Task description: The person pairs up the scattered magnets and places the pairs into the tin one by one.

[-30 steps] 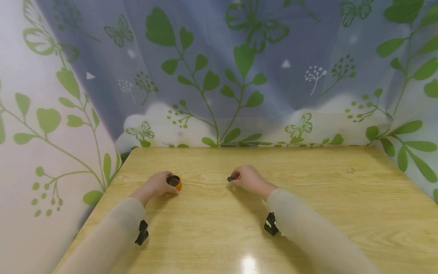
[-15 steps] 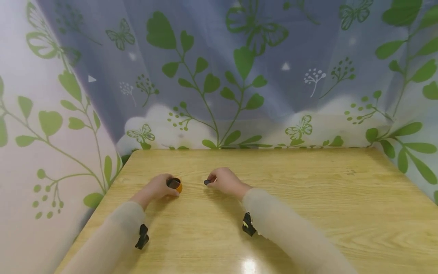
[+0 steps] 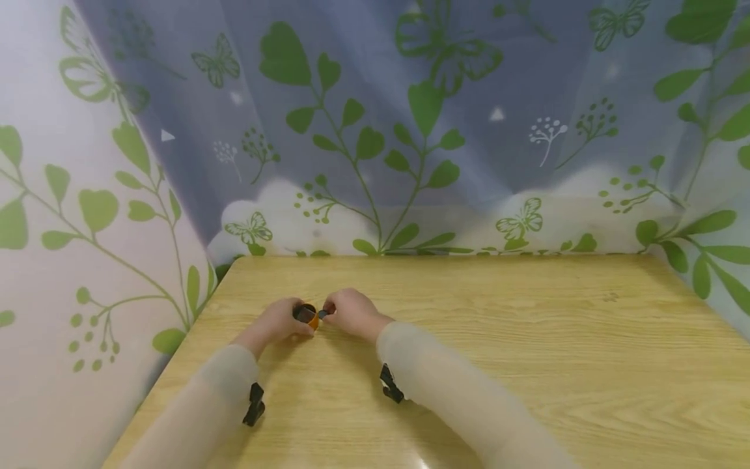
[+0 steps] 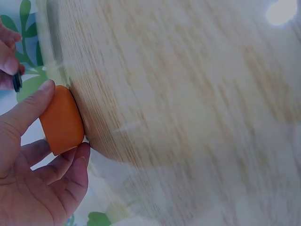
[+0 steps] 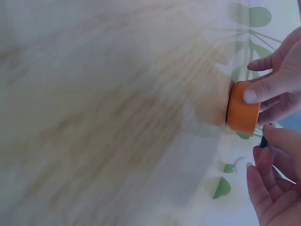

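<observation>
On the left part of the wooden table stands a small orange container [image 3: 314, 322] with a dark open top. My left hand [image 3: 280, 322] grips it from the left, thumb on the near side and fingers round the far side. In the left wrist view its smooth orange wall [image 4: 63, 121] shows between thumb and fingers. Just to the right, my right hand [image 3: 351, 312] pinches a small dark flat piece [image 3: 323, 314] between thumb and fingertips, right at the container's rim. The right wrist view has that dark piece [image 5: 264, 141] edge-on, mostly covered by the fingers.
The wooden table [image 3: 527, 339] reaches back to a curtain [image 3: 375, 130] printed with green leaves and butterflies. More of this printed cloth hangs at the left and right sides. A black wrist device [image 3: 254, 405] sits on the left sleeve, another [image 3: 390, 384] on the right.
My right hand has moved left across the table with the dark piece, from well apart to right beside the orange container. The left hand keeps its grip, nearly still.
</observation>
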The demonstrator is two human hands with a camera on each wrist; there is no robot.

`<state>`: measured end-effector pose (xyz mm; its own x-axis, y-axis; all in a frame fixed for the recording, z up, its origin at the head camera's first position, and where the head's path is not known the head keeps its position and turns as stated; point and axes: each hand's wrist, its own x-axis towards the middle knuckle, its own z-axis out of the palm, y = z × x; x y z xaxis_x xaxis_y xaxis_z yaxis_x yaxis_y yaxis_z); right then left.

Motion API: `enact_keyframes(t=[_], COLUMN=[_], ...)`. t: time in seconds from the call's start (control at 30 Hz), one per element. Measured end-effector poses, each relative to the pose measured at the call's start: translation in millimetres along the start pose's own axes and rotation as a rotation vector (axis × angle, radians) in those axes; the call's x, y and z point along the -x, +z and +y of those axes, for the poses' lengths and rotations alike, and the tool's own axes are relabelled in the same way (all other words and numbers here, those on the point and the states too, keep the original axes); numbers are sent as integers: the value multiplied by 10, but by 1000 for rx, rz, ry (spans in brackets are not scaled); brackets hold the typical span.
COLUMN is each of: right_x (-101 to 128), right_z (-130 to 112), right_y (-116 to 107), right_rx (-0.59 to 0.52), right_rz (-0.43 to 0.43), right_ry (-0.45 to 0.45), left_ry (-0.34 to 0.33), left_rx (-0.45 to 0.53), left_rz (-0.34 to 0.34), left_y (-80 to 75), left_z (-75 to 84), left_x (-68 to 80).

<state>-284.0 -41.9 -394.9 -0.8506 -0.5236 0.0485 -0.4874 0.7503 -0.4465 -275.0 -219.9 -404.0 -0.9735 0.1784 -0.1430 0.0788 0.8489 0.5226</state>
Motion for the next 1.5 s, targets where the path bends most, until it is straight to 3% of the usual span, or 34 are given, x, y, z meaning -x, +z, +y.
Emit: enact_keyframes(t=[0.43,0.67,0.87,1.1,1.3,1.5], right_x=[-192,-168,-63,257,621,1068], right_z=[-172,-172,-128,192,633,1063], right_y=[145,165,101,-81,-277,-413], right_rx=[41,47,12,-42,-123,22], right_rz=[27,17,21,-20,-26,-27], right_ry=[-48,-32,-69,-74,-31,4], left_ry=[2,11,25,-15,17,-6], left_rx=[14,23,45,-80,-130,-228], left_rz=[-8,-26,-14,-27,-28,-49], left_y=[-22,-21,-5,-13,-60,-46], left_z=[6,68,84,85,124,125], left_x=[-4,0,-28,-16,14,49])
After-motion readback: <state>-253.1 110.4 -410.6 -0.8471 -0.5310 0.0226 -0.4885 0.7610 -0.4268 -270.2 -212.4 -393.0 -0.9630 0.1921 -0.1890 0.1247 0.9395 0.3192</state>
